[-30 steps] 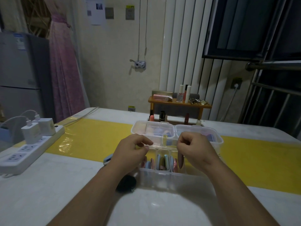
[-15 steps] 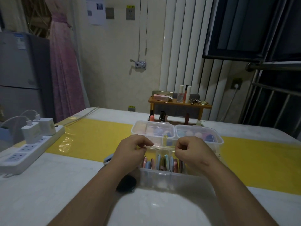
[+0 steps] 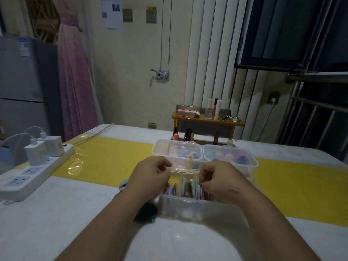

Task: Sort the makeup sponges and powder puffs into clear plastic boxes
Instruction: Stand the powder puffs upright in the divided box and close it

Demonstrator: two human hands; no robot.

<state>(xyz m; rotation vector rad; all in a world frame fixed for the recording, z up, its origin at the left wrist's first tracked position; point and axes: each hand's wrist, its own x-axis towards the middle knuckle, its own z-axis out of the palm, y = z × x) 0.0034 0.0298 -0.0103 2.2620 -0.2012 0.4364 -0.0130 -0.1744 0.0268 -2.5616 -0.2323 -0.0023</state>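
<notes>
Near clear box (image 3: 188, 208) holds powder puffs (image 3: 186, 186) on edge in slots. L hand (image 3: 150, 178) & R hand (image 3: 220, 181) sit over it, fingers curled; can't tell if either pinches anything. Risk: tugging one tight-packed puff drags neighbours out or shifts the box. Behind, sponges (image 3: 218, 154) sit in lidded boxes (image 3: 231, 166).

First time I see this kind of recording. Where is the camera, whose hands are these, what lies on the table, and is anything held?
No machine here: one camera worn on a person's head looks down at their bare hands. The left hand and right hand, fingers curled, are at an open clear box whose compartments hold powder puffs standing on edge. Whether either hand pinches a puff is unclear. Behind stand two lidded boxes with sponges inside; a power strip lies on the table at the left.
</notes>
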